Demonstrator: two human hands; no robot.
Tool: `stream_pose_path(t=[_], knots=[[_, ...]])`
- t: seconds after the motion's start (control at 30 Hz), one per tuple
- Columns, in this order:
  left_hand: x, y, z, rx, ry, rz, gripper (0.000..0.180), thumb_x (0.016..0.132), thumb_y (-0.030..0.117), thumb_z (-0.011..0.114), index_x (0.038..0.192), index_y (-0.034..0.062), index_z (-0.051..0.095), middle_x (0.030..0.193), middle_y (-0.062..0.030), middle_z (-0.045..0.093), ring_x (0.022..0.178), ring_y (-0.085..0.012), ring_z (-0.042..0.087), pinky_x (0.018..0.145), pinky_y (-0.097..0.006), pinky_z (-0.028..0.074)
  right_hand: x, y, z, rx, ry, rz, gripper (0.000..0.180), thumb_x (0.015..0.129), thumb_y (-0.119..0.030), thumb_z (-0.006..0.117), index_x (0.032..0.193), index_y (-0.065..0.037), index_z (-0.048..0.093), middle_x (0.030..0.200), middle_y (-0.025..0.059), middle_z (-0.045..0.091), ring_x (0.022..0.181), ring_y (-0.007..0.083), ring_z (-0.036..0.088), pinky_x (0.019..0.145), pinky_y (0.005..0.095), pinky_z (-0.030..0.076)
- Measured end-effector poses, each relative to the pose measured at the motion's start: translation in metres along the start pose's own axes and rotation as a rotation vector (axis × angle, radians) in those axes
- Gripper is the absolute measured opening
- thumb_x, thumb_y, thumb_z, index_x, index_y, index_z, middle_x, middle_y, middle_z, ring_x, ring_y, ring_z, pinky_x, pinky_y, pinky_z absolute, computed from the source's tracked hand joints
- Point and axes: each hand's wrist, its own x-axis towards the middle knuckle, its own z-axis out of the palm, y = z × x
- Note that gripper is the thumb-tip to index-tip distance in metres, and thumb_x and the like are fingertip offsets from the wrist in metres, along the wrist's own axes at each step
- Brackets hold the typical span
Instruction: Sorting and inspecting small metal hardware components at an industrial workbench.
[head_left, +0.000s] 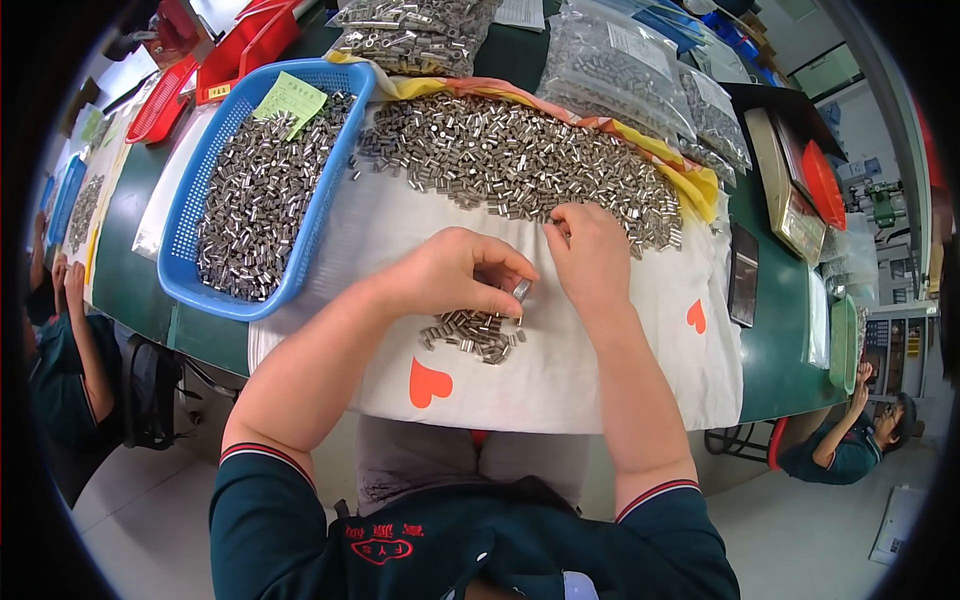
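1. Green table (205,335): carries everything.
2. White cloth (540,405): spread right of the blue basket (240,306), probably so small round parts don't roll or scratch.
3. Main heap of metal cylinders (530,150): on the cloth, right of the basket; yellow-orange fabric edging (708,192) along its far side, likely a stop against spilling.
4. Blue basket itself: full of similar cylinders; green note (292,102) on top, presumably a label.
5. Left hand (455,268): right of the basket, over the small pile; thumb and index pinching, other fingers curled. Held low, seemingly to keep the drop short.
6. Right hand (595,250): farther right of the basket, at the heap's near edge; fingers curled together, can't tell if gripping anything.
7. Small pile (470,335): right of the basket, apart from the heap, perhaps for separation.
8. Silvery piece (521,290): in the left pinch, right of the basket.
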Motion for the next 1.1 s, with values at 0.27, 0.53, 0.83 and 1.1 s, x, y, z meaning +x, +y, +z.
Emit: stream_pose_path(t=[0.27, 0.53, 0.83, 1.1], knots=[[0.0, 0.001, 0.0, -0.04, 0.008, -0.02, 0.034, 0.068, 0.008, 0.073, 0.099, 0.003, 0.062, 0.079, 0.0014, 0.059, 0.073, -0.0046, 0.053, 0.069, -0.02, 0.046, -0.007, -0.002, -0.006, -0.012, -0.166, -0.013, 0.003, 0.07, -0.006, 0.059, 0.072, -0.004, 0.059, 0.076, 0.0098, 0.058, 0.073, 0.0266, 0.055, 0.069, 0.0362, 0.044], [0.006, -0.007, -0.004, -0.303, 0.113, 0.037, 0.034, 0.073, -0.003, 0.065, 0.106, -0.0017, 0.055, 0.092, -0.0027, 0.06, 0.08, -0.0077, 0.056, 0.073, -0.022, 0.048, -0.007, -0.012, -0.02, 0.36, -0.16, 0.143, 0.006, 0.07, -0.002, 0.057, 0.076, -0.003, 0.06, 0.074, 0.0068, 0.058, 0.072, 0.0185, 0.056, 0.067, 0.0291, 0.045], [0.006, -0.01, -0.004, -0.378, 0.12, 0.043, 0.034, 0.074, 0.0, 0.065, 0.107, -0.0026, 0.055, 0.093, -0.006, 0.061, 0.082, -0.0093, 0.057, 0.072, -0.022, 0.049, -0.013, -0.021, -0.02, 0.963, -0.277, 0.195, 0.011, 0.071, 0.0, 0.057, 0.081, -0.003, 0.054, 0.076, 0.0012, 0.056, 0.069, 0.0089, 0.053, 0.065, 0.0232, 0.043], [0.007, -0.008, -0.001, -0.224, 0.214, -0.005, 0.032, 0.073, 0.002, 0.066, 0.103, -0.0031, 0.058, 0.09, -0.0057, 0.062, 0.078, -0.0088, 0.057, 0.07, -0.022, 0.048, -0.015, -0.032, -0.021, 0.472, -0.162, -0.004, 0.013, 0.069, -0.001, 0.059, 0.079, -0.003, 0.051, 0.073, 0.0051, 0.055, 0.066, 0.0136, 0.055, 0.061, 0.0259, 0.045]])
